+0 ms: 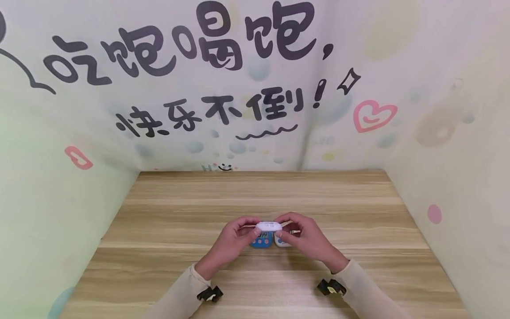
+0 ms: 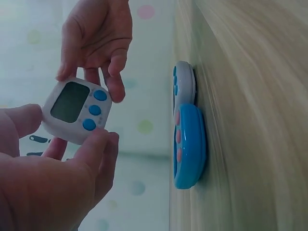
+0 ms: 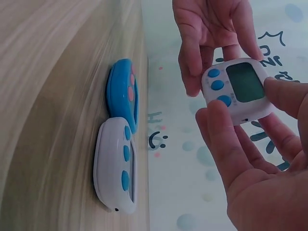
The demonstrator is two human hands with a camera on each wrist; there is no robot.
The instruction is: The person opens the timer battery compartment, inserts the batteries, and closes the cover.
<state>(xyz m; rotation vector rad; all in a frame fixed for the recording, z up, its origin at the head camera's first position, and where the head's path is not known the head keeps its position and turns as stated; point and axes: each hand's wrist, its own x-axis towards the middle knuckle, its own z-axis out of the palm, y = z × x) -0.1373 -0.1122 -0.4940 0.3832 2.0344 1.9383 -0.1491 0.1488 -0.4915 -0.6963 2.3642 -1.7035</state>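
Between both hands a white digital timer point(image 1: 268, 226) is held up above the table. In the left wrist view this timer point(image 2: 77, 109) shows a blank grey screen and three blue buttons. My left hand point(image 1: 235, 235) pinches one side of it with thumb and fingers. From the opposite side, the right hand point(image 1: 308, 238) grips it too. Below, a blue timer point(image 1: 260, 242) with pink buttons rests on the table. Beside it is a second white timer point(image 3: 114, 166) with blue buttons, partly covered by the right hand in the head view.
The wood-grain table point(image 1: 179, 190) runs back to a printed wall point(image 1: 167, 97) with large black writing. Pale side walls stand at left and right. A small black device point(image 1: 210, 293) is strapped to the left wrist, another point(image 1: 331, 287) to the right.
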